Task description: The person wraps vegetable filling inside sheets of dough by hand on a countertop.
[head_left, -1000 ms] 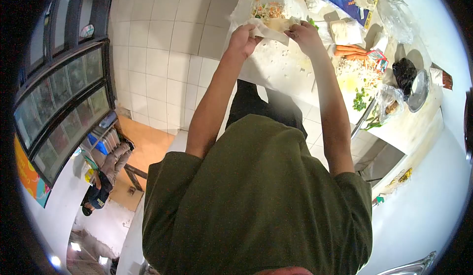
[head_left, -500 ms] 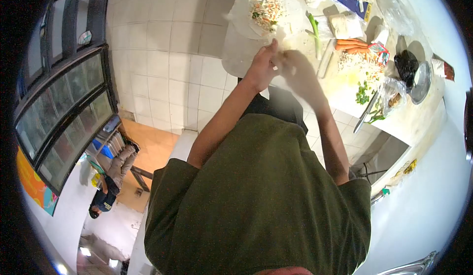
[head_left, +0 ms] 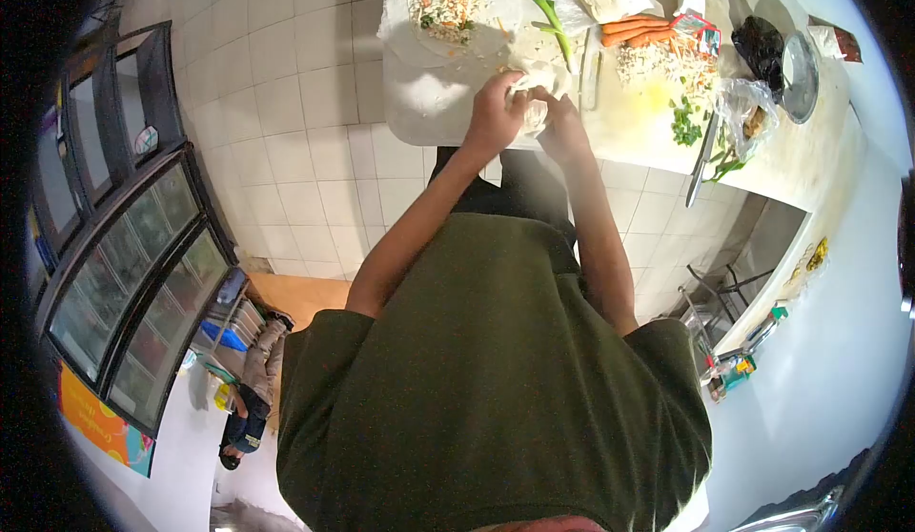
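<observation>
My left hand [head_left: 496,114] and my right hand [head_left: 565,133] meet over the near edge of the table. Between them is a pale, soft piece of dough [head_left: 536,114], with the fingers of both hands pinched on it. Just beyond the fingertips the pale shape blends into the bright tabletop, so its outline is unclear. Farther off to the left, a round white plate or sheet [head_left: 405,44] carries a heap of shredded vegetable filling [head_left: 448,10]. A spring onion stalk [head_left: 553,27] lies beyond my right hand.
Carrots [head_left: 637,31], shredded vegetables [head_left: 658,63], chopped greens [head_left: 684,122] and a knife [head_left: 703,160] lie to the right. The knife's end juts past the table edge. Beyond are plastic bags [head_left: 748,117] and a metal bowl [head_left: 801,76]. Another person [head_left: 250,408] is far left.
My right hand, blurred and held slightly apart before, is now close against my left with the dough between them. The view has shifted, so the table's things appear farther left and higher.
</observation>
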Motion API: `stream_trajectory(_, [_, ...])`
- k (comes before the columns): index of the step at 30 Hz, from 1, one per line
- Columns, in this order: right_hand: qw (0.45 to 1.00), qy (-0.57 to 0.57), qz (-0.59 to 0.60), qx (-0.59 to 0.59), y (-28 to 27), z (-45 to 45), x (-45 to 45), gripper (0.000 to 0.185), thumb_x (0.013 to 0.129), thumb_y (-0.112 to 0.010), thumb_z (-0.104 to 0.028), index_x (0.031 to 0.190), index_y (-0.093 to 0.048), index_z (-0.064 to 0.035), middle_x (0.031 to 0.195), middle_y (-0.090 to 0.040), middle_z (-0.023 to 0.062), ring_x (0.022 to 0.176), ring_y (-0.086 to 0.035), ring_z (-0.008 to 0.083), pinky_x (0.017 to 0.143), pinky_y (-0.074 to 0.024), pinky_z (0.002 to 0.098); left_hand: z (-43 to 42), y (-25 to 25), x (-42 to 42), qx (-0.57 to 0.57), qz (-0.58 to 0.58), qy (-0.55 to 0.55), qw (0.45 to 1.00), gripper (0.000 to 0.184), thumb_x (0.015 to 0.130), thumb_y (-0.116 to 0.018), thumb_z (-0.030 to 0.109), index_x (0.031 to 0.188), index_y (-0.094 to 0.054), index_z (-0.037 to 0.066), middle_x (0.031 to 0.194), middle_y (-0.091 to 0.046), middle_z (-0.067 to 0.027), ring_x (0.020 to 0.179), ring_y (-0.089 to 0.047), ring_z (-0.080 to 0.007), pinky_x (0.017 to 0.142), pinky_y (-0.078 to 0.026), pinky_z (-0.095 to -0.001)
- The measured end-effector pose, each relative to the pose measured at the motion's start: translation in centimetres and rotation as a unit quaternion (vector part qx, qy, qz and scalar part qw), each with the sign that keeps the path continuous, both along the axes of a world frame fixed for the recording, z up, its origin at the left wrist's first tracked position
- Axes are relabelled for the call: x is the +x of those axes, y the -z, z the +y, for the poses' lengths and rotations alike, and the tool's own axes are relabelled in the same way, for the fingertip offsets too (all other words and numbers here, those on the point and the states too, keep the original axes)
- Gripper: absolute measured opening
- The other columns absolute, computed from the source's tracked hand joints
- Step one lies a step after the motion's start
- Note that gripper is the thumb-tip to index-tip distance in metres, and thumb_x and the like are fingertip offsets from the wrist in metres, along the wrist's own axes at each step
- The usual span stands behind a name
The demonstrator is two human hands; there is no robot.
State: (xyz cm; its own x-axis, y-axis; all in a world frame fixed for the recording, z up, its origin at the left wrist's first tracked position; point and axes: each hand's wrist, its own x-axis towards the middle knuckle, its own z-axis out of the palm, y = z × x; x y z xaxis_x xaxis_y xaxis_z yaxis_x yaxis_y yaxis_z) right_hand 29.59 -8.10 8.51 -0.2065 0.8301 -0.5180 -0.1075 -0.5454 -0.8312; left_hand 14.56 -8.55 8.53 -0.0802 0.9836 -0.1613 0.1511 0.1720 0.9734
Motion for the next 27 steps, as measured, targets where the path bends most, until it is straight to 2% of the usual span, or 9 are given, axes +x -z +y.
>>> stream_trajectory(1, [0.998, -0.021, -0.061, 0.025, 0.3, -0.3, 0.2, 0.021, 0.103, -0.051, -0.011, 0.117, -0.060, 0.0023, 0.102, -0.069, 0.0107, 0.085, -0.068, 0.0175, 0.069, -0.0581, 0.0286, -0.7, -0.5, 0.4, 0.090, 0.125, 0.003, 0.988, 0.027, 0.090, -0.063, -0.001, 0.116, -0.061, -0.003, 0.110, -0.064, -0.0200, 0.100, -0.065, -0.0345, 0.088, -0.052, -0.0430])
stream_trajectory(2, [0.998, 0.036, 0.032, -0.041, 1.2, -1.0, 0.4, 0.021, 0.103, -0.050, -0.011, 0.117, -0.060, 0.0023, 0.101, -0.068, 0.0108, 0.084, -0.068, 0.0177, 0.069, -0.0584, 0.0294, -1.1, -1.7, 0.9, 0.085, 0.093, 0.026, 0.992, 0.029, 0.087, -0.062, 0.000, 0.116, -0.061, -0.004, 0.109, -0.062, -0.0243, 0.105, -0.059, -0.0421, 0.092, -0.049, -0.0476])
stream_trajectory(6, [0.981, -0.028, -0.188, 0.047, 3.5, -2.9, 4.0, 0.022, 0.104, -0.052, -0.010, 0.122, -0.056, 0.0020, 0.101, -0.068, 0.0119, 0.083, -0.067, 0.0200, 0.070, -0.0591, 0.0318, -3.0, -1.8, 2.2, 0.069, 0.133, 0.054, 0.987, 0.042, 0.088, -0.068, 0.013, 0.125, -0.057, -0.002, 0.119, -0.061, -0.0215, 0.111, -0.059, -0.0391, 0.099, -0.046, -0.0469])
stream_trajectory(8, [0.975, 0.221, -0.030, -0.009, 1.0, -1.5, 2.8, 0.024, 0.105, -0.052, -0.010, 0.126, -0.057, 0.0014, 0.104, -0.069, 0.0115, 0.085, -0.067, 0.0175, 0.074, -0.0575, 0.0293, -3.9, -1.7, 0.7, 0.066, 0.189, 0.032, 0.979, 0.046, 0.087, -0.068, 0.014, 0.129, -0.055, -0.001, 0.122, -0.061, -0.0207, 0.113, -0.058, -0.0387, 0.102, -0.044, -0.0476])
stream_trajectory(12, [0.927, 0.080, -0.335, 0.147, 5.2, -1.0, 4.1, 0.032, 0.099, -0.052, -0.005, 0.131, -0.054, 0.0036, 0.123, -0.062, 0.0223, 0.099, -0.066, 0.0279, 0.088, -0.0538, 0.0385, -7.9, 4.3, -6.0, 0.027, 0.408, -0.026, 0.912, 0.112, 0.075, -0.075, 0.066, 0.154, -0.027, 0.002, 0.155, -0.025, -0.0330, 0.146, -0.021, -0.0505, 0.116, -0.019, -0.0645])
stream_trajectory(14, [0.802, -0.091, -0.471, 0.355, 6.0, -1.2, 4.3, 0.049, 0.089, -0.058, -0.002, 0.137, -0.051, -0.0014, 0.149, -0.040, 0.0311, 0.125, -0.053, 0.0459, 0.108, -0.0416, 0.0520, -9.9, 7.1, -9.3, -0.036, 0.476, -0.006, 0.879, 0.146, 0.060, -0.067, 0.090, 0.159, -0.007, 0.000, 0.162, -0.005, -0.0365, 0.151, -0.002, -0.0545, 0.116, -0.007, -0.0713])
stream_trajectory(17, [0.765, -0.207, -0.498, 0.354, 7.2, -2.2, 3.4, 0.071, 0.091, -0.060, -0.016, 0.157, -0.035, -0.0135, 0.159, -0.026, 0.0317, 0.149, -0.022, 0.0489, 0.121, -0.0130, 0.0615, -9.7, 8.3, -11.5, 0.022, 0.459, 0.087, 0.884, 0.145, 0.063, -0.066, 0.089, 0.158, -0.009, -0.005, 0.161, -0.006, -0.0366, 0.151, -0.001, -0.0548, 0.116, -0.006, -0.0719])
stream_trajectory(21, [0.777, -0.203, -0.492, 0.336, 8.8, -1.7, 1.6, 0.076, 0.091, -0.059, -0.018, 0.160, -0.029, -0.0149, 0.161, -0.020, 0.0320, 0.151, -0.016, 0.0498, 0.122, -0.0072, 0.0625, -9.4, 9.7, -10.9, 0.048, 0.455, 0.121, 0.881, 0.139, 0.066, -0.075, 0.078, 0.159, -0.011, -0.002, 0.163, -0.011, -0.0318, 0.152, -0.010, -0.0496, 0.120, -0.009, -0.0671])
stream_trajectory(27, [0.790, -0.231, -0.431, 0.371, 9.0, -0.3, -3.7, 0.072, 0.088, -0.061, -0.013, 0.156, -0.037, -0.0126, 0.162, -0.019, 0.0322, 0.150, -0.017, 0.0508, 0.121, -0.0101, 0.0645, -6.5, 11.1, -5.8, 0.060, 0.459, 0.081, 0.883, 0.101, 0.090, -0.060, 0.062, 0.151, -0.028, -0.012, 0.160, -0.025, -0.0325, 0.151, -0.021, -0.0461, 0.122, -0.011, -0.0609])
